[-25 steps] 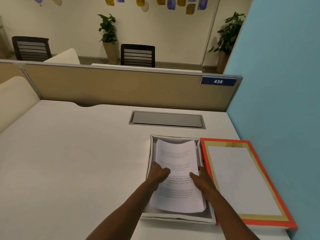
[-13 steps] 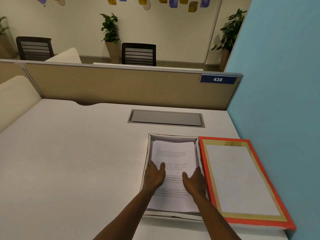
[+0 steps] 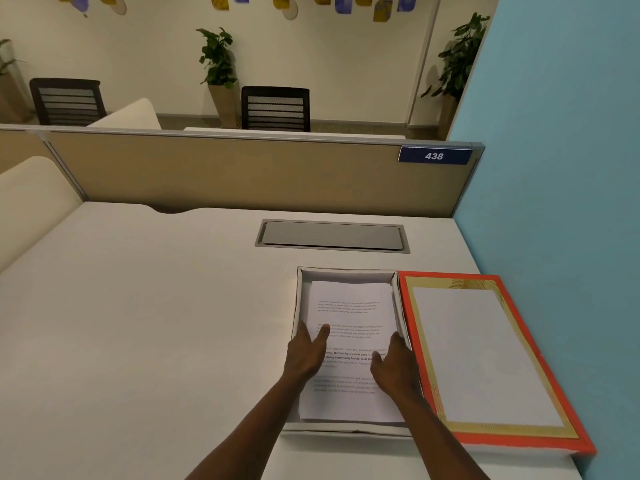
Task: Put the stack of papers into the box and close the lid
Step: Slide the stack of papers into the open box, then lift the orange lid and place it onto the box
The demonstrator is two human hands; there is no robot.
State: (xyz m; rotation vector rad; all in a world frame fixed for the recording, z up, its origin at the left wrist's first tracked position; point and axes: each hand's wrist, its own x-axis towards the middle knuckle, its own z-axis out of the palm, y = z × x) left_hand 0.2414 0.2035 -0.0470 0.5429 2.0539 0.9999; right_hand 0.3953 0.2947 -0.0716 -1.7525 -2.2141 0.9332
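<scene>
A white open box [image 3: 346, 272] sits on the desk, and the stack of printed papers [image 3: 349, 306] lies flat inside it. My left hand [image 3: 306, 353] rests palm down on the left part of the top sheet, fingers spread. My right hand [image 3: 394, 367] lies flat on the right part of the sheet, against the box's right wall. Neither hand grips anything. The orange lid [image 3: 485, 355], with a gold border and white centre, lies flat on the desk touching the box's right side.
The white desk [image 3: 138, 323] has a grey cable hatch [image 3: 331, 236] behind the box. A tan partition [image 3: 242, 174] closes the back, and a blue wall [image 3: 561, 168] stands close to the lid's right edge. The desk's front edge is near the box.
The papers went from tilted over the box's front edge to lying flat inside it. Both hands have opened and moved up onto the top sheet.
</scene>
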